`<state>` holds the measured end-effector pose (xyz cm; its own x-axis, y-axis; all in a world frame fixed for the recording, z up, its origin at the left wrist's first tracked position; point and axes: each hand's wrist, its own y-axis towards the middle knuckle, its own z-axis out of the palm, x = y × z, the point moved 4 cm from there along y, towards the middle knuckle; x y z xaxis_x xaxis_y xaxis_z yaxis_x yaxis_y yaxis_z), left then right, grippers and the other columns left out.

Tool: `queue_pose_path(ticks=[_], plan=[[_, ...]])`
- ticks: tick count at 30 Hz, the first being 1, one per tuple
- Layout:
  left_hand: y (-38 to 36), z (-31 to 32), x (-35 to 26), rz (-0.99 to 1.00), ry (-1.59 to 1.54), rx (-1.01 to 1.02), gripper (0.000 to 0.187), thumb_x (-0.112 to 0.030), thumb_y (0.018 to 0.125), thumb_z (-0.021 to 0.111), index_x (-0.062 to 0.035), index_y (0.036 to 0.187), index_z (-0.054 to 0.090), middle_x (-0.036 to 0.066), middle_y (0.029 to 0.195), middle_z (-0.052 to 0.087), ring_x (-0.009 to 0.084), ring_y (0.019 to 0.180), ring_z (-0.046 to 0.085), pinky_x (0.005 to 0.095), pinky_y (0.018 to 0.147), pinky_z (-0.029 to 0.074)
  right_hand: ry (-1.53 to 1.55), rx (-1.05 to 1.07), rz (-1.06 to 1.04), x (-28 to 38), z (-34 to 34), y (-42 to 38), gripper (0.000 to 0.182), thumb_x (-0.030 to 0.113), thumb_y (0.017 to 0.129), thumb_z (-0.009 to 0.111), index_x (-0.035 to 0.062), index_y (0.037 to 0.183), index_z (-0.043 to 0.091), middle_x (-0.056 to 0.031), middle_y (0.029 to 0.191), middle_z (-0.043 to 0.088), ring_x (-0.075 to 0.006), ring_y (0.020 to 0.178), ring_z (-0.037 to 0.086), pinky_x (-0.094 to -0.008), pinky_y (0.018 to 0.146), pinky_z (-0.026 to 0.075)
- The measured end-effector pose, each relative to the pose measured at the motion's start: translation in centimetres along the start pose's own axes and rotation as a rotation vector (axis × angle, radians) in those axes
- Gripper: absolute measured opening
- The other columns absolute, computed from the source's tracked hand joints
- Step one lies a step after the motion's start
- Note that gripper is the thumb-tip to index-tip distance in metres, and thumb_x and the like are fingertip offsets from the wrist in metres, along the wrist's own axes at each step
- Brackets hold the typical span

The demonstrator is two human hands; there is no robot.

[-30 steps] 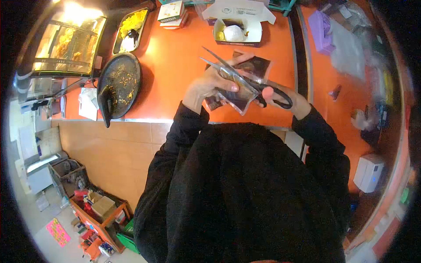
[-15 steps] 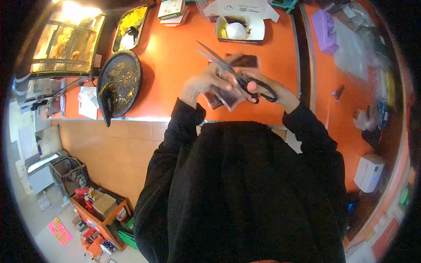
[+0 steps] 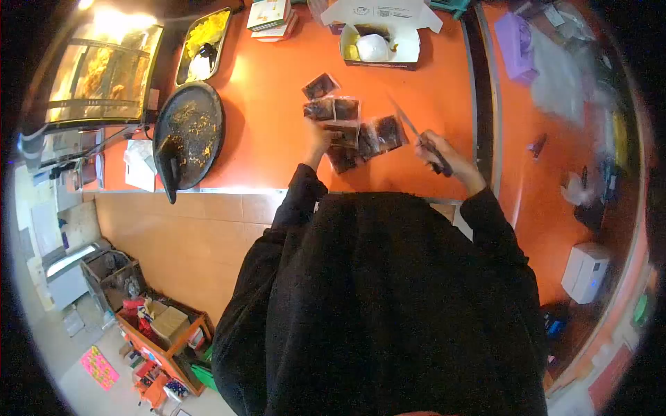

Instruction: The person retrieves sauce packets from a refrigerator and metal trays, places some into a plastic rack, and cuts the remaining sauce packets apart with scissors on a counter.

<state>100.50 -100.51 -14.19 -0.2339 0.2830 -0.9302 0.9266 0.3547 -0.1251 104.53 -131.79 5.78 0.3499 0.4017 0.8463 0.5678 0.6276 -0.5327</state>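
My right hand [image 3: 447,158] is closed around the dark handles of a pair of scissors [image 3: 408,122], whose blades point up and to the left, apart from the sachets. My left hand [image 3: 320,139] is at the left side of a group of small clear sachets with dark brown contents. Its fingers close on one dark sachet [image 3: 343,134], though they are partly blurred. Just beyond it lie more sachets [image 3: 320,87], and another pair [image 3: 383,134] rests between the two hands on the orange counter [image 3: 277,83].
An open takeaway box [image 3: 380,64] with a white round item stands at the back. To the left are a black stone mortar plate [image 3: 198,111] with crumbs, a tray of yellow food [image 3: 208,31] and a lit glass case [image 3: 104,69]. A purple box [image 3: 515,48] sits right.
My hands have moved apart: the right carries the scissors to the right, the left has shifted left and down. Several sachets now lie spread on the counter, uncovered by my hands.
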Motion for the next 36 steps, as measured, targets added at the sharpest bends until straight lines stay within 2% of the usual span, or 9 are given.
queue_pose_path(ticks=[3, 5, 9, 15, 18, 22, 27, 33, 36], plan=[[-1.8, -0.2, -4.6, -0.512, -0.666, 0.111, 0.04, 0.007, 0.066, 0.059, 0.0008, 0.101, 0.041, 0.019, 0.098, 0.047, 0.0282, 0.091, 0.053, 0.0418, 0.074, 0.047, -0.187, 0.08, 0.004, -0.9, 0.1, 0.5, 0.027, 0.033, 0.08, 0.054, 0.0094, 0.091, 0.044, 0.0004, 0.077, 0.049, -0.0048, 0.06, 0.046, -0.0191, 0.048, 0.036], [-2.7, -0.8, -8.7, -0.529, -0.74, 0.3, 0.036, 0.006, 0.067, 0.055, -0.0014, 0.101, 0.046, 0.016, 0.1, 0.049, 0.0257, 0.099, 0.049, 0.0478, 0.075, 0.044, -0.22, 0.144, 0.202, -1.2, 0.1, 0.4, 0.027, 0.032, 0.08, 0.053, 0.0091, 0.091, 0.044, 0.001, 0.077, 0.048, -0.0047, 0.061, 0.045, -0.0189, 0.049, 0.037], [-5.3, -0.9, -14.3, -0.639, -1.101, 0.454, 0.037, -0.005, 0.072, 0.055, -0.0065, 0.108, 0.045, 0.006, 0.103, 0.051, 0.0211, 0.099, 0.048, 0.044, 0.073, 0.046, -0.155, 0.264, 0.091, -2.3, -0.7, 0.2, 0.024, 0.031, 0.083, 0.047, 0.0094, 0.092, 0.045, 0.0018, 0.077, 0.047, -0.0045, 0.06, 0.045, -0.0159, 0.049, 0.036], [-6.5, -1.5, -23.4, -0.339, -1.043, 0.325, 0.033, -0.008, 0.077, 0.054, -0.0059, 0.109, 0.046, 0.005, 0.096, 0.054, 0.017, 0.089, 0.052, 0.03, 0.076, 0.043, 0.195, 0.243, 0.085, 3.1, 0.1, -2.2, 0.027, 0.033, 0.083, 0.042, 0.0101, 0.098, 0.047, 0.0039, 0.077, 0.046, -0.0018, 0.056, 0.044, -0.0133, 0.05, 0.036], [-7.4, -3.5, -29.0, 0.225, -0.494, 0.021, 0.014, -0.012, 0.079, 0.055, -0.0026, 0.09, 0.056, 0.003, 0.09, 0.053, 0.0131, 0.083, 0.051, 0.0279, 0.078, 0.04, 0.133, 0.275, 0.059, 6.4, 0.3, -4.0, 0.028, 0.032, 0.083, 0.043, 0.0093, 0.098, 0.047, 0.0038, 0.08, 0.045, -0.0012, 0.056, 0.043, -0.0126, 0.053, 0.038], [-7.8, -5.5, -30.8, 0.519, -0.262, -0.235, 0.008, -0.008, 0.078, 0.055, -0.0013, 0.075, 0.059, 0.005, 0.085, 0.05, 0.0108, 0.074, 0.049, 0.0216, 0.071, 0.039, 0.098, 0.202, 0.067, 8.6, -0.9, -5.6, 0.03, 0.035, 0.083, 0.041, 0.0084, 0.094, 0.049, 0.0019, 0.079, 0.045, -0.002, 0.063, 0.044, -0.0118, 0.049, 0.039], [-8.2, -6.2, -33.4, 0.444, -0.384, -0.182, 0.009, -0.011, 0.08, 0.055, -0.0025, 0.079, 0.059, 0.003, 0.079, 0.053, 0.0072, 0.07, 0.048, 0.0183, 0.063, 0.038, 0.168, 0.11, 0.192, 8.5, -2.0, -5.7, 0.025, 0.03, 0.082, 0.042, 0.0098, 0.095, 0.049, 0.0024, 0.08, 0.045, -0.0027, 0.065, 0.042, -0.0124, 0.045, 0.038], [-8.7, -6.1, -35.4, 0.446, -0.406, -0.149, 0.011, -0.012, 0.081, 0.054, -0.0025, 0.085, 0.057, 0.001, 0.078, 0.057, 0.0052, 0.069, 0.049, 0.0182, 0.064, 0.039, -0.003, 0.255, 0.078, 9.5, -2.3, -5.7, 0.033, 0.04, 0.084, 0.036, 0.0109, 0.087, 0.051, 0.0031, 0.077, 0.047, -0.0036, 0.068, 0.042, -0.0162, 0.06, 0.035], [-9.2, -5.7, -35.4, 0.397, -0.434, -0.097, 0.012, -0.008, 0.078, 0.057, -0.0021, 0.088, 0.055, 0.001, 0.079, 0.057, 0.0053, 0.07, 0.049, 0.0181, 0.063, 0.04, 0.086, 0.303, -0.164, 11.3, -1.5, -6.0, 0.017, 0.024, 0.082, 0.039, 0.0122, 0.09, 0.05, 0.0037, 0.081, 0.047, -0.003, 0.066, 0.04, -0.0145, 0.051, 0.033]])
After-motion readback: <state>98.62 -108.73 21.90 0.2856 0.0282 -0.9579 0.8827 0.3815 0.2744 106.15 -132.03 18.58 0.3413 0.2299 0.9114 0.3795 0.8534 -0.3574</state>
